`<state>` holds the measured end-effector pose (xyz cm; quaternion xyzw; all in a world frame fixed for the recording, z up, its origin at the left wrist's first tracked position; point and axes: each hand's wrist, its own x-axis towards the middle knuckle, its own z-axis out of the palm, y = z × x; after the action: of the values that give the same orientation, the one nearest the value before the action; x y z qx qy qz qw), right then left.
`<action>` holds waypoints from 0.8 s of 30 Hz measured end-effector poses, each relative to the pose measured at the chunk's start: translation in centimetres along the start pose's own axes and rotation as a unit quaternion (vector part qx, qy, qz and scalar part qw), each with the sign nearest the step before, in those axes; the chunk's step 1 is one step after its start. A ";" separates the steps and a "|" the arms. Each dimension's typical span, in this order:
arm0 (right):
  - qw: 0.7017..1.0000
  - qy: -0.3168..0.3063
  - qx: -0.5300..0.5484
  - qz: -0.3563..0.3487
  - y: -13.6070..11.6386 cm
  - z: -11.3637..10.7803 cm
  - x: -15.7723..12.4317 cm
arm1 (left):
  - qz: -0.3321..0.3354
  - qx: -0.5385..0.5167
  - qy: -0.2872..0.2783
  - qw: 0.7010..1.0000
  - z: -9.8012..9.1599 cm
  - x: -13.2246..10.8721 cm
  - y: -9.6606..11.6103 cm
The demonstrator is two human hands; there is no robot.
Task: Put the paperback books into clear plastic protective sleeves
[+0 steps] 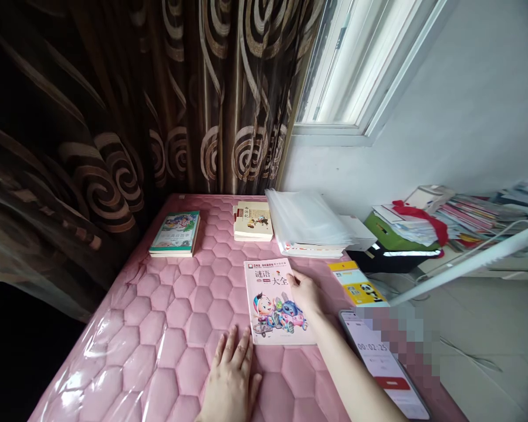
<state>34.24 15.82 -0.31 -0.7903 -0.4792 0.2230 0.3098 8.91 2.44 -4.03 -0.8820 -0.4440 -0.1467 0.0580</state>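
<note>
R hand [305, 291] resting open on riddle bk [275, 305], no grip; L hand [231, 375] lying flat, empty, on pink mattress [176, 351]; green bk [175, 234] sitting at far end.

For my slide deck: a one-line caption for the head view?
Right hand touches a riddle book on pink mattress.

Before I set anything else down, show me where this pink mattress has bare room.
The widest bare patch of the pink quilted mattress lies left of the riddle book, below the green-covered book and beside your left hand. The far right is crowded: clear plastic folders, yellow booklet, phone.
</note>
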 end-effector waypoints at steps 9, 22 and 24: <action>1.000 0.004 -0.006 -0.028 0.0 0.4 0.0 | -0.036 -0.002 0.022 0.999 -0.1 0.5 1.2; 0.987 0.033 -0.142 -0.060 0.1 -0.1 -0.3 | -0.060 -0.013 0.018 0.998 0.6 0.8 2.1; 0.983 0.036 -0.177 -0.031 0.4 -0.6 -0.3 | -0.061 -0.017 0.016 0.998 0.7 0.7 2.1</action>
<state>34.70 15.25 -0.17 -0.8249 -0.5238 0.0964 0.1893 11.15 1.92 -4.39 -0.8517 -0.4933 -0.1720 0.0412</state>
